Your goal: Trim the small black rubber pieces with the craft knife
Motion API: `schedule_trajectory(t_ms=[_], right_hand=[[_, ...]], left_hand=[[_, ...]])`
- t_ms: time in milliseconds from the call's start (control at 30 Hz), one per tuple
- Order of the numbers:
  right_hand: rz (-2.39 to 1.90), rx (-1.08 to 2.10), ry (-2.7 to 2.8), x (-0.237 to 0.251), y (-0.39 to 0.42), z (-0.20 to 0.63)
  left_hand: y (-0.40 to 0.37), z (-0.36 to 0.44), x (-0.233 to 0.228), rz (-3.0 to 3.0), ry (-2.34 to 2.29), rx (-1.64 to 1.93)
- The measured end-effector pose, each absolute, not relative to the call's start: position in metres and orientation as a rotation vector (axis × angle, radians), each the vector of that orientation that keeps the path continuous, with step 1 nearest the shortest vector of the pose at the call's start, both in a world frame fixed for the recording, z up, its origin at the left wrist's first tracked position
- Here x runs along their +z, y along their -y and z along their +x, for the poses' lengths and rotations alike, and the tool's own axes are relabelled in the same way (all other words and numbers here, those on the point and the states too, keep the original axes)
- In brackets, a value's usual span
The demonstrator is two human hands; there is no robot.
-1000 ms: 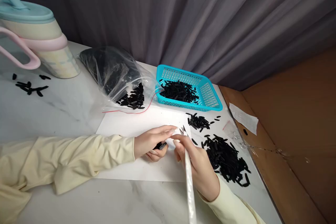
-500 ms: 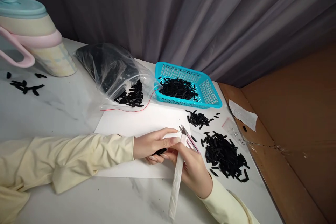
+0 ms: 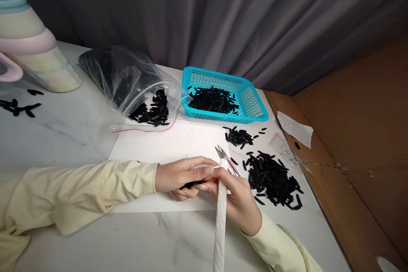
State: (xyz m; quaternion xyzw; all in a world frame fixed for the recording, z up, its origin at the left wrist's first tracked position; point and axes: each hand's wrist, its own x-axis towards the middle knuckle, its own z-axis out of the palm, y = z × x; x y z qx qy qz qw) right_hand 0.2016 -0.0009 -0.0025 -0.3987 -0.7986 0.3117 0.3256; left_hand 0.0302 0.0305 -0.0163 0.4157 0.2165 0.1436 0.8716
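Note:
My left hand (image 3: 183, 176) is closed over the white sheet of paper (image 3: 140, 202), with small flat black pieces (image 3: 193, 184) partly showing between its fingers. Its thumb tip meets the fingertips of my right hand (image 3: 240, 202). In my right hand is a pair of thread snips (image 3: 220, 152), their blades pointing away and slightly parted. One pink handle shows; a long white wrapped strip (image 3: 219, 229) runs from the snips down toward the front. What the right fingertips pinch is hidden. A large pile of black pieces (image 3: 272, 180) lies right of this hand, a smaller pile (image 3: 239, 137) beyond it.
A turquoise basket (image 3: 223, 117) with black pieces stands at the back. Left of it lies an open clear zip bag (image 3: 127, 83) of black pieces. A tumbler (image 3: 54, 68) and a few loose pieces (image 3: 19, 108) are far left. Cardboard (image 3: 350, 127) borders the right side.
The view has shifted slightly, so most things sit higher and further left. The white strip now hangs more upright. Both hands stay together at the same spot over the paper.

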Motion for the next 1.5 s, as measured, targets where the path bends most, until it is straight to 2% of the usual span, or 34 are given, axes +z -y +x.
schedule_trajectory(t_ms=[233,633,800,933,1067,1333,1500], right_hand=[[-1.123,0.289,2.095,-0.006,0.005,0.211],[-1.122,0.257,2.152,-0.014,0.008,0.211],[-1.159,0.508,1.950,-0.002,0.001,0.220],[-1.416,0.985,1.535,0.013,-0.006,0.223],[-1.370,1.367,1.420,0.024,-0.011,0.220],[-1.321,1.472,1.345,0.030,-0.008,0.217],[-1.426,1.343,1.489,0.027,-0.007,0.223]], left_hand=[[-0.029,0.030,-0.015,0.966,-0.645,0.398],[-0.021,0.029,-0.012,1.066,-0.684,0.486],[-0.019,0.028,-0.008,1.087,-0.743,0.503],[-0.020,0.029,-0.010,1.151,-0.774,0.544],[-0.020,0.030,-0.014,1.188,-0.810,0.555],[-0.020,0.030,-0.014,1.286,-0.891,0.577],[-0.021,0.031,-0.013,1.323,-0.922,0.566]])
